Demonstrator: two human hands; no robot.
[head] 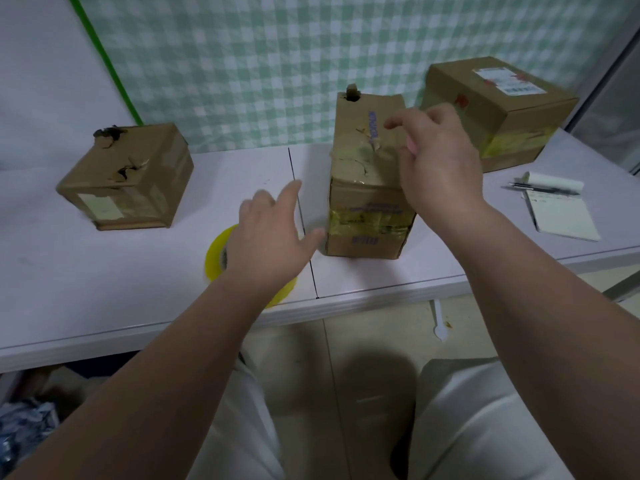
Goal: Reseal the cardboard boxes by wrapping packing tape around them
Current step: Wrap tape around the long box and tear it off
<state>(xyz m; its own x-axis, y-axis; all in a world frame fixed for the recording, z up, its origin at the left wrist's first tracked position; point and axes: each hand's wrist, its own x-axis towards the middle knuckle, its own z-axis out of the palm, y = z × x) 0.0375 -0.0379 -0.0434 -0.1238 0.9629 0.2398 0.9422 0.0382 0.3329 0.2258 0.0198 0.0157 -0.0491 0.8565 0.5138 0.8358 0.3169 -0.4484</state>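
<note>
Right grip (440, 161) is up over the top of the middle box (363, 202). Its fingers are loosely bent and apart, with nothing in them that I can see. It's blurry, so can't tell if it actually touches the cardboard. Left grip (273, 233) is wide apart, fingers spread, right over the yellow tape roll (218, 254). The roll lies near the front edge of the desk (104, 289), just left of that box; any contact is hidden by the hand.

The middle box stands tall, with a yellowish tape band round its lower part and torn tape on top. Left box (128, 178) sits well apart, ripped holes in its top. Right box (498, 109) is at the back, label on top, partly behind the right grip. Notepad (564, 216) with a pen (543, 189) at far right. All boxes are closed, so contents don't show.
</note>
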